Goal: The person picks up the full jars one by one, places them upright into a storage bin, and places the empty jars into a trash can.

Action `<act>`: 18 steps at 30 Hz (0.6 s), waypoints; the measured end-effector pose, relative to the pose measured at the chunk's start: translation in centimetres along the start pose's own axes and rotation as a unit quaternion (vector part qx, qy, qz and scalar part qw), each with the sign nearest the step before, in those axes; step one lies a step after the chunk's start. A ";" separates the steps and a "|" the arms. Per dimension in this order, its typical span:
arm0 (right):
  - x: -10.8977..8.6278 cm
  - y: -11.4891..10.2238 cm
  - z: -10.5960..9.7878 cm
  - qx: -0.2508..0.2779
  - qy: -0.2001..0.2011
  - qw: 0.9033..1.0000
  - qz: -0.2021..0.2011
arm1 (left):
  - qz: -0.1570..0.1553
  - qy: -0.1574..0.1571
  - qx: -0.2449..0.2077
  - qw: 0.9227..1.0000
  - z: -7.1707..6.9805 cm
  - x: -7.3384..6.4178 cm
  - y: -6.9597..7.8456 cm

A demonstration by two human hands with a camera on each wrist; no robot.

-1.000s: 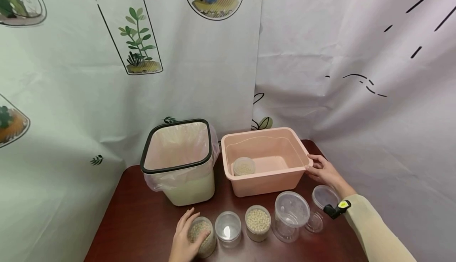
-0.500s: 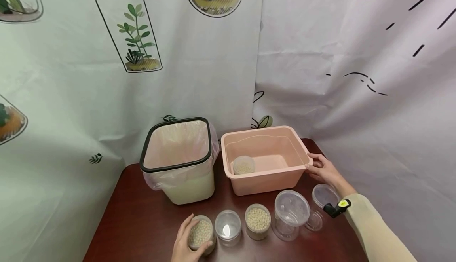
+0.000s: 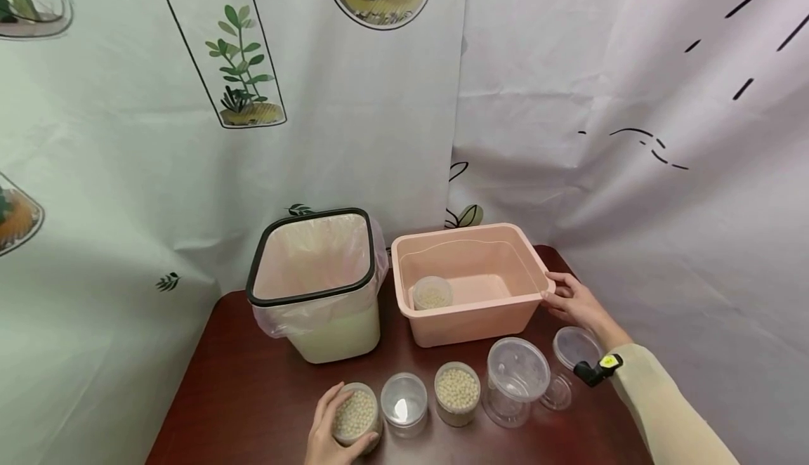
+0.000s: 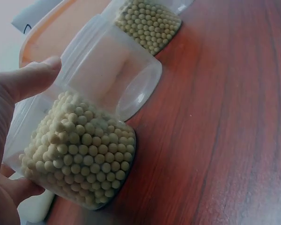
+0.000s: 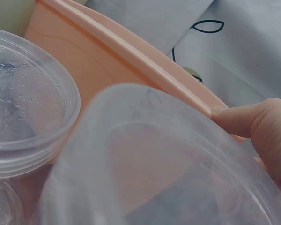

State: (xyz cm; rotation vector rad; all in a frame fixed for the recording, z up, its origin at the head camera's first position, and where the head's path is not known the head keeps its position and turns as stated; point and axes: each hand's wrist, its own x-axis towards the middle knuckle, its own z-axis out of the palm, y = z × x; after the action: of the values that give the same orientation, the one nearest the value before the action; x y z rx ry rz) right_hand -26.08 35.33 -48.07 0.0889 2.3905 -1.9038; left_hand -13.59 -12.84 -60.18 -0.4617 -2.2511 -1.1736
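At the front of the table, my left hand (image 3: 331,430) grips a clear plastic jar of pale round beads (image 3: 355,414). In the left wrist view, the thumb lies along the upper side of this jar (image 4: 79,154) and a finger shows at its other side. My right hand (image 3: 576,305) holds the right front corner of a pink basin (image 3: 470,326), pinching its rim with the thumb on top. Inside the basin, at the left, stands another tub of beads (image 3: 432,294).
Right of the gripped jar stand an empty clear jar (image 3: 404,403), a bead-filled jar (image 3: 458,389) and a taller clear container (image 3: 518,370). More clear containers (image 3: 576,348) sit below the right forearm. A bin with a liner and black rim (image 3: 312,296) stands behind.
My left fingers have shifted from over the jar's mouth to around its rim, so more beads show. The right hand and basin stay put.
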 end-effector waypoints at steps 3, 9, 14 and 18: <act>0.0 -0.1 0.0 0.002 0.002 1.000 0.002 | -0.007 0.008 -0.005 1.000 0.1 0.1 0.1; 0.1 -0.2 0.2 0.005 0.002 1.000 0.009 | 0.005 0.021 -0.006 1.000 0.2 0.2 0.0; 0.2 -0.1 0.3 0.002 0.001 1.000 0.015 | 0.002 0.043 -0.009 0.999 0.0 0.2 0.2; 0.2 0.0 0.2 0.000 0.004 1.000 0.015 | -0.005 0.038 -0.006 0.999 -0.2 0.6 0.6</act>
State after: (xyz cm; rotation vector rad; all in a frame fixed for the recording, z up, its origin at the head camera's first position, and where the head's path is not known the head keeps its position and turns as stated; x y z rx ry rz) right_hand -26.29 35.12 -48.11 0.1309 2.3801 -1.8953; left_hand -13.66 -12.70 -59.37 -0.4046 -2.1843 -1.1897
